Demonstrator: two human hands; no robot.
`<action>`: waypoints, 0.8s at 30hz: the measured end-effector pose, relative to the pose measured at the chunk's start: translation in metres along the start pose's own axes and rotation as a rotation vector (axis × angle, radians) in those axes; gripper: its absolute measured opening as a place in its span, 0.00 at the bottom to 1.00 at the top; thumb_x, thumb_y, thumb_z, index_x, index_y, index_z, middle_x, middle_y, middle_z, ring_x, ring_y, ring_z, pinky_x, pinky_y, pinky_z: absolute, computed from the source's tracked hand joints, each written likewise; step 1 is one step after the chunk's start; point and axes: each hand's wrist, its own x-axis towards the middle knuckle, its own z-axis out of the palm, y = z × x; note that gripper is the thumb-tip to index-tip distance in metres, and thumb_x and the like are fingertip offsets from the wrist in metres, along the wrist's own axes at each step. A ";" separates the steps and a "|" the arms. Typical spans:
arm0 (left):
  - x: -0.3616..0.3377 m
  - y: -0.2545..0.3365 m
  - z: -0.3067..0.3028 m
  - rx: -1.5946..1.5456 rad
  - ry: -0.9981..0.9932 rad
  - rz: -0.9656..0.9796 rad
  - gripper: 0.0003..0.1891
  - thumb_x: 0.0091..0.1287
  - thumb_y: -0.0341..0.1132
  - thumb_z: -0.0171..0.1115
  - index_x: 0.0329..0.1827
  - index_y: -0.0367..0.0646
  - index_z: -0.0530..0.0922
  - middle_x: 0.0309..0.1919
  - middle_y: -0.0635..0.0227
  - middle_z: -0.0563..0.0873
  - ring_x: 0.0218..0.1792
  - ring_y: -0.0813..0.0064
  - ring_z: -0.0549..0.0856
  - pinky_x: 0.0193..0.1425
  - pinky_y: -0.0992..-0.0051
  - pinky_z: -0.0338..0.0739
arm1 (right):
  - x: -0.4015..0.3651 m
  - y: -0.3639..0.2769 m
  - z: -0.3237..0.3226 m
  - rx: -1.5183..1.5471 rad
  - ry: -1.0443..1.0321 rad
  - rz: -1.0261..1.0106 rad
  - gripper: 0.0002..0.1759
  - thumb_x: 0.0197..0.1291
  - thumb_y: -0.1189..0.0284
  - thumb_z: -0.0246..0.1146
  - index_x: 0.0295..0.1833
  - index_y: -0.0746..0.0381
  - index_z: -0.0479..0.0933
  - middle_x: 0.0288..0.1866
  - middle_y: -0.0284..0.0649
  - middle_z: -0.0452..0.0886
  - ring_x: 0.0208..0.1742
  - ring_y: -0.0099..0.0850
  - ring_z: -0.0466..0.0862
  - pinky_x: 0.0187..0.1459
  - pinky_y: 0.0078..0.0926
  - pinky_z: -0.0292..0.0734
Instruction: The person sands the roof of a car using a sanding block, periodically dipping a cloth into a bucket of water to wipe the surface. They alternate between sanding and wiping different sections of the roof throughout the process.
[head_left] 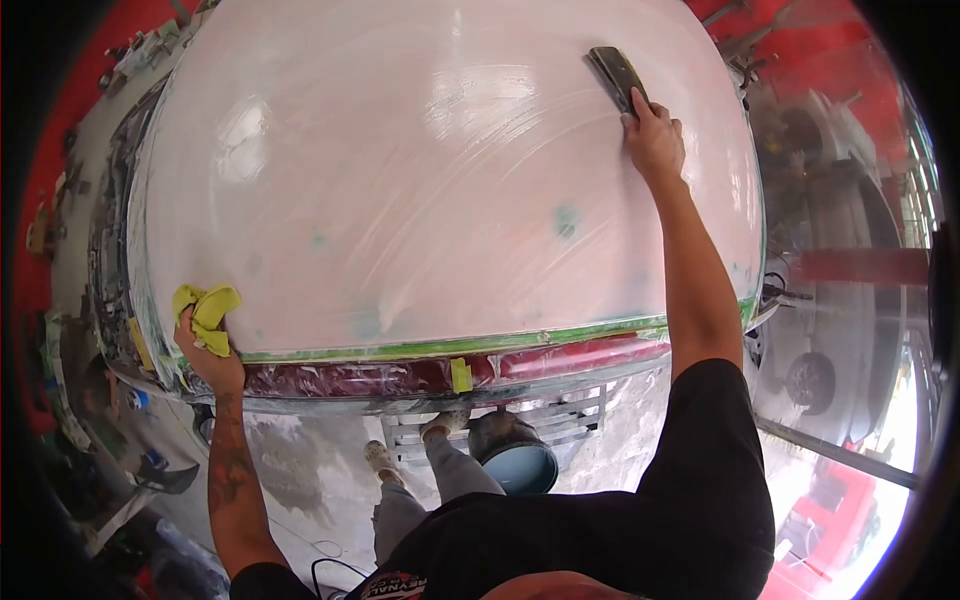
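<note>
spreader (615, 72), dark and flat, is clamped in the right hand (655, 140), which is closed over its near end. the far edge lies on the car panel (420, 180) just beyond the grip. it looks thin, light and a little springy, so i judge it is best held by that back edge with the pressure spread across its width; wet filler would make it slippery. the left hand (210, 355) is closed on a yellow cloth (207, 315), soft and crumpled, bunched at the panel's rim well apart from the right-hand grip (across the panel and nearer the body). green masking tape (450, 345) runs along the rim beside that cloth. count: 1 spreader, 1 cloth, 1 panel coated pale pink, and 1 tub (520, 460) on the floor below, between the 2 hands.
</note>
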 end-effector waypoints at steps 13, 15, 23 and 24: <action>0.001 0.007 -0.001 0.023 -0.006 0.010 0.29 0.66 0.19 0.65 0.71 0.35 0.68 0.60 0.55 0.74 0.63 0.56 0.76 0.71 0.62 0.69 | -0.023 -0.036 -0.005 0.146 -0.033 -0.509 0.33 0.62 0.74 0.62 0.73 0.39 0.74 0.69 0.42 0.76 0.65 0.51 0.76 0.64 0.47 0.76; 0.003 0.002 -0.001 0.092 -0.009 0.032 0.29 0.65 0.19 0.65 0.71 0.35 0.68 0.59 0.56 0.74 0.63 0.57 0.76 0.71 0.62 0.68 | 0.081 -0.035 0.031 0.112 0.026 -0.382 0.30 0.67 0.71 0.58 0.75 0.40 0.71 0.70 0.42 0.76 0.64 0.53 0.77 0.64 0.46 0.77; 0.000 0.003 -0.001 -0.052 -0.015 -0.054 0.28 0.65 0.19 0.64 0.69 0.35 0.69 0.58 0.54 0.74 0.61 0.55 0.77 0.69 0.62 0.69 | -0.059 -0.048 -0.015 0.153 -0.073 -0.479 0.39 0.55 0.81 0.63 0.73 0.41 0.75 0.70 0.45 0.74 0.64 0.51 0.75 0.64 0.50 0.73; 0.002 0.005 -0.003 -0.058 -0.019 -0.053 0.28 0.65 0.19 0.64 0.69 0.35 0.69 0.58 0.54 0.74 0.61 0.55 0.77 0.69 0.62 0.69 | -0.114 -0.046 -0.036 0.229 -0.162 -0.536 0.41 0.50 0.81 0.67 0.72 0.40 0.76 0.71 0.44 0.74 0.64 0.49 0.74 0.66 0.50 0.71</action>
